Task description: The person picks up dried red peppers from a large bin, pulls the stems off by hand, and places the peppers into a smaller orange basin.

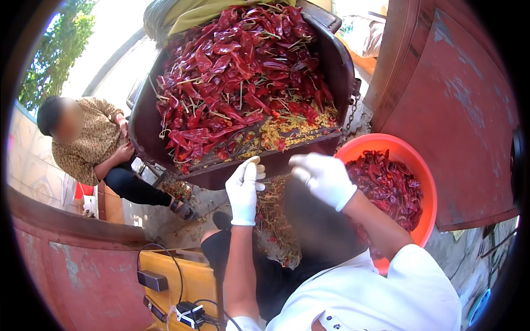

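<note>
Both my hands wear white gloves and are raised in front of the cart's near edge. My left hand (pixel 244 190) has its fingers curled in toward the thumb; anything between them is too small to make out. To its right, my right hand (pixel 327 179) points its fingers leftward, and they are smeared by motion. Just beyond them, a heap of dried red chili peppers (pixel 232 83) with pale stems fills a dark metal cart bed (pixel 298 160). Yellow seeds (pixel 287 129) lie along its near lip. At my right stands an orange-red tub (pixel 429 193) holding loose chili pods (pixel 392 185).
Stems and scraps (pixel 270 215) cover the ground below the cart. A person (pixel 88 138) in a patterned top sits at the cart's left side. A yellow wooden box (pixel 187 276) with cables is near my left arm. Red metal doors (pixel 452 110) flank both sides; a chain (pixel 351 113) hangs from the cart.
</note>
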A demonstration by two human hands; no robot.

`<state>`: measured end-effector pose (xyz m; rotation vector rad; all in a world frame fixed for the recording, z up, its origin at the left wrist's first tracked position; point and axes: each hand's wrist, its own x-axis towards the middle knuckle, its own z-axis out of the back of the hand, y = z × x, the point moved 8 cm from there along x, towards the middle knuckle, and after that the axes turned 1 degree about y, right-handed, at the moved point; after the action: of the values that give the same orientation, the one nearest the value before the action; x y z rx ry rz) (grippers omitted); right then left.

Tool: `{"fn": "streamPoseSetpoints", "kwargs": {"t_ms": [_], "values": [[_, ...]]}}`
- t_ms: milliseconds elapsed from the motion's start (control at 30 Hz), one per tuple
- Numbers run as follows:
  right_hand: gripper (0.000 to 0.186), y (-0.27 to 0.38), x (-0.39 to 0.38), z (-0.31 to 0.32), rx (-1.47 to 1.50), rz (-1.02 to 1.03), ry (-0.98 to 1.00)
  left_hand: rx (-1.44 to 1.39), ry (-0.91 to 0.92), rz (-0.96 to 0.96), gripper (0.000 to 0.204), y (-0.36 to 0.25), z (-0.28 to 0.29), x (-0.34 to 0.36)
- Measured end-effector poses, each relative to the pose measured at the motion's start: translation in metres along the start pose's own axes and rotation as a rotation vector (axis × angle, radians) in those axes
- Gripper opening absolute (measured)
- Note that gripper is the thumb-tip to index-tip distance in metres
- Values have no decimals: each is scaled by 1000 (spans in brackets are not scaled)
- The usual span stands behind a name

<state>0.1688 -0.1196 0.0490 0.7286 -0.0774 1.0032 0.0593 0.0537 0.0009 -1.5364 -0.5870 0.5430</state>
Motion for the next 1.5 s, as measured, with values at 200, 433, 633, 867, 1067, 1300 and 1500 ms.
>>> {"fn": "streamPoseSetpoints", "kwargs": {"t_ms": [200, 433, 633, 867, 1067, 1300, 1500], "values": [[45, -63, 63, 9, -412, -158, -320, -21, 24, 49, 32, -3, 6, -6], [29, -90, 87, 4, -481, -242, -267, -27, 19, 51, 29, 0, 0, -8], [22, -40, 58, 21, 95, -246, -328, 253, -45, -403, 28, -28, -4, -16], [25, 30, 12, -16, 605, -342, -94, 447, -51, -650, 41, -54, -21, -33], [25, 39, 4, -20, 767, -279, 52, 229, 20, -377, 32, -27, -12, -25], [30, 58, 8, 7, 206, 33, -126, -50, 84, -115, 26, -18, -16, -31], [38, 46, 5, -11, 438, -15, 43, -127, 144, -90, 22, -13, -21, -36]]}}
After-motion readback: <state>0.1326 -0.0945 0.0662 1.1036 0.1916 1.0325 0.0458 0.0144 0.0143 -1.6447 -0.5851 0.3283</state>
